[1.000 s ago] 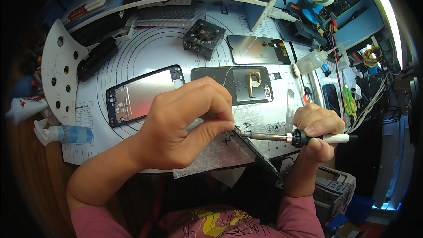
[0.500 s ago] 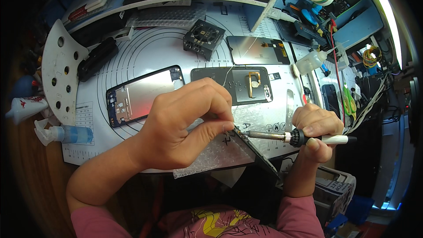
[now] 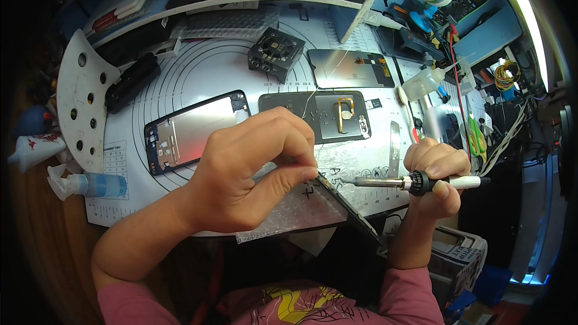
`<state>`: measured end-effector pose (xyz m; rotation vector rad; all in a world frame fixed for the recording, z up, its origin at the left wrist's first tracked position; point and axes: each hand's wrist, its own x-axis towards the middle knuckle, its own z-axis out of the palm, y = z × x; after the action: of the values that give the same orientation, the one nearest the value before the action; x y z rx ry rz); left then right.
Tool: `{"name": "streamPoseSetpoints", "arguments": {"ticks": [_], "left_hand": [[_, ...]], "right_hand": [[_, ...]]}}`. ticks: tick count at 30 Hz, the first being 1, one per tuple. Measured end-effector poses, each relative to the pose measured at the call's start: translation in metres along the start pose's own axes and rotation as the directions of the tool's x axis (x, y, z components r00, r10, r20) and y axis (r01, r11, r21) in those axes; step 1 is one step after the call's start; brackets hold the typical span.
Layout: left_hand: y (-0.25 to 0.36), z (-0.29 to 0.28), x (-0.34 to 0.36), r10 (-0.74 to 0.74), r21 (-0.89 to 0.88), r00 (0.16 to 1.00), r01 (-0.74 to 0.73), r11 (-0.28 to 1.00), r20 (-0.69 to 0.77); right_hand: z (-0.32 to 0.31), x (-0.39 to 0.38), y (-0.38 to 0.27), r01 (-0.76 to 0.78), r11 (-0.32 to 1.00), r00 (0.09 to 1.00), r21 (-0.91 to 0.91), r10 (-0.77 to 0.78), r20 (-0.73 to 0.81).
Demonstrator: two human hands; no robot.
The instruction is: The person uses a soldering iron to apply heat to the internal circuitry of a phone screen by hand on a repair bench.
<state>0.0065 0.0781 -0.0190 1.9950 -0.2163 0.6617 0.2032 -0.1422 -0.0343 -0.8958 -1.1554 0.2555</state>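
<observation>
My left hand [image 3: 253, 174] is closed in a pinch at the upper end of a thin dark flat part [image 3: 352, 213], seen nearly edge-on and slanting down to the right. Small gold-coloured spots show near the pinch. My right hand [image 3: 436, 177] grips a soldering iron [image 3: 376, 182] with a black collar and white handle; its tip points left, a short gap from the part. A fine pale wire [image 3: 328, 78] runs down behind my left hand, where its end is hidden.
Beyond my hands lie a phone frame [image 3: 198, 132], a dark back cover [image 3: 289, 105] and a screen panel [image 3: 337, 69]. A small black fan [image 3: 276, 54] stands behind them. Bubble wrap [image 3: 271, 219] lies beneath my hands. At left is a blue spray bottle [image 3: 105, 184]; at right, green scissors [image 3: 477, 138].
My right hand has drawn the soldering iron slightly to the right, so its tip has come away from the part's upper end. My left hand has barely moved.
</observation>
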Motion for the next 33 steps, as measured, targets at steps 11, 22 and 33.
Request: {"name": "streamPoseSetpoints", "arguments": {"ticks": [11,22,33], "left_hand": [[-0.006,0.001,-0.004,-0.017,-0.132,0.999,0.023,0.991,0.043],[-0.001,0.021,0.002,-0.141,-0.213,0.985,0.117,0.970,-0.098],[-0.005,0.019,0.008,-0.159,-0.251,0.983,0.132,0.959,-0.091]], "right_hand": [[-0.014,-0.012,-0.018,0.078,0.997,0.988,-0.003,-0.077,-0.134],[-0.140,-0.096,-0.142,0.185,0.812,0.327,-0.554,-0.582,-0.745],[-0.283,-0.110,-0.129,-0.541,0.510,0.269,-0.669,-0.649,-0.712]]}}
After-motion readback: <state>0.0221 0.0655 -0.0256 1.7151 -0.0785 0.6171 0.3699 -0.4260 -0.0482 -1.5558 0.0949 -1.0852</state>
